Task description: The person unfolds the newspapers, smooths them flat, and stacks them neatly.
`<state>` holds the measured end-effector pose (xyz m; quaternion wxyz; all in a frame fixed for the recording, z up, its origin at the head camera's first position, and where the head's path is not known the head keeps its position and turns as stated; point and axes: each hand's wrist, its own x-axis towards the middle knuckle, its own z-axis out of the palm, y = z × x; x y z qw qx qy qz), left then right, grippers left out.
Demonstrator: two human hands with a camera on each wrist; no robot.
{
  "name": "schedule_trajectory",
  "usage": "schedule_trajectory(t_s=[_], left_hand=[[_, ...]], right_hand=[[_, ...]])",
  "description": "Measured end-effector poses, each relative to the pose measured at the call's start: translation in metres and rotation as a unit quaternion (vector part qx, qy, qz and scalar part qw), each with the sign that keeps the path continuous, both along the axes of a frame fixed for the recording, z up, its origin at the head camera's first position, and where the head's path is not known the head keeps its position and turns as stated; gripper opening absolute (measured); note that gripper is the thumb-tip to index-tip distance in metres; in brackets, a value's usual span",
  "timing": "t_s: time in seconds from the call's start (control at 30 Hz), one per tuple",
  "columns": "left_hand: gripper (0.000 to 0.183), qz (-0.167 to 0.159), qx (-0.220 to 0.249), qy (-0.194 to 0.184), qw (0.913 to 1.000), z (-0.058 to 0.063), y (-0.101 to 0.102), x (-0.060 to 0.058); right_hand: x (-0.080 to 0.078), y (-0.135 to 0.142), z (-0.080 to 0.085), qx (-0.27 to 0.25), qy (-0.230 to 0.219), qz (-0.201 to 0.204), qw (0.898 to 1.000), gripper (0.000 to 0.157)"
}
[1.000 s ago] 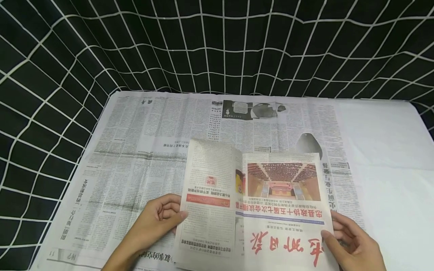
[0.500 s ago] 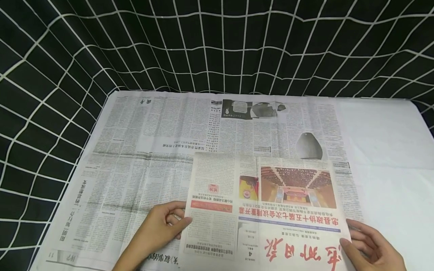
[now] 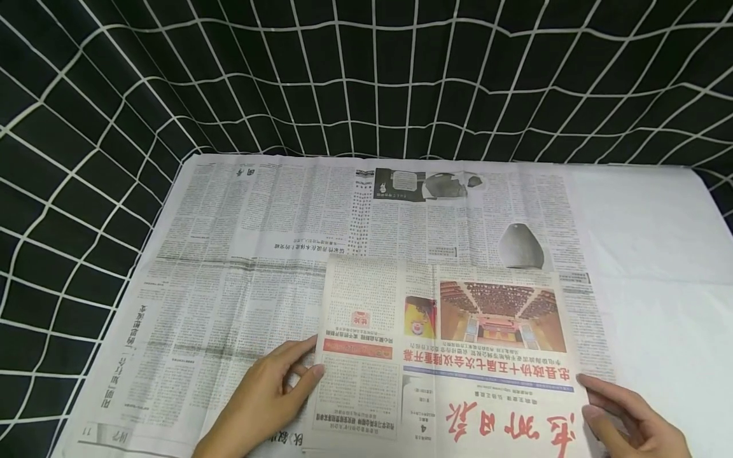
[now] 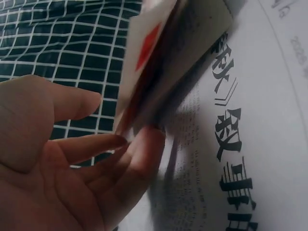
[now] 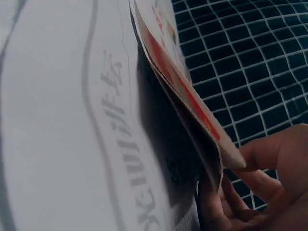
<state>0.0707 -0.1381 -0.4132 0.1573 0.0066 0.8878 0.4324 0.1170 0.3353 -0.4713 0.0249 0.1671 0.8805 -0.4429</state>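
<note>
A folded newspaper (image 3: 418,397) with red headlines and a colour photo lies upside down to me, low in the head view. My left hand (image 3: 269,391) is at its left edge. In the left wrist view, the thumb stands apart from the paper while the fingertips (image 4: 151,137) reach its lower side. At the opposite edge, my right hand (image 3: 638,420) holds the paper; the right wrist view has the thumb against the top layer (image 5: 231,154) and the fingers under the lower layers. Both wrist views show the layered edge raised off the sheet beneath.
A large spread newspaper sheet (image 3: 217,280) covers most of the white tabletop (image 3: 658,254), which shows at the right. Behind and to the left hangs a black cloth (image 3: 355,76) with a white grid.
The folded newspaper went from creased and raised to flat, shifting right and toward me with the right hand. Lately the left thumb and fingers have spread at the left edge.
</note>
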Motion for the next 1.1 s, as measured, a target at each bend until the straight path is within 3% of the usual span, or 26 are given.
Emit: schedule_trajectory(t_s=[0.13, 0.27, 0.47, 0.67, 0.77, 0.93, 1.1], left_hand=[[0.045, -0.004, -0.031, 0.002, 0.9995, 0.002, 0.001, 0.001], [0.04, -0.021, -0.032, 0.024, 0.999, -0.001, 0.001, 0.002], [0.055, -0.021, -0.017, 0.064, 0.9976, -0.006, 0.0, 0.002], [0.027, -0.025, -0.042, 0.127, 0.9908, -0.013, -0.001, -0.002], [0.02, -0.009, -0.013, 0.134, 0.9909, -0.015, -0.003, -0.004], [0.013, 0.006, 0.094, 0.085, 0.9919, -0.013, -0.01, -0.009], [0.015, -0.009, 0.178, 0.053, 0.9826, -0.006, -0.015, -0.017]], right_hand=[[0.0, -0.01, 0.006, 0.016, 0.02, -0.015, 1.0, 0.034], [0.0, -0.015, 0.011, 0.026, 0.021, -0.033, 0.999, 0.033], [0.0, -0.012, 0.01, 0.043, 0.022, -0.022, 0.999, 0.034], [0.0, -0.002, 0.004, 0.042, -0.002, 0.023, 0.999, 0.036], [-0.002, 0.002, 0.002, 0.037, 0.013, 0.035, 0.999, 0.035], [-0.007, 0.004, 0.002, 0.049, 0.052, 0.071, 0.995, 0.037], [-0.019, 0.009, 0.012, 0.046, 0.106, 0.165, 0.979, 0.057]])
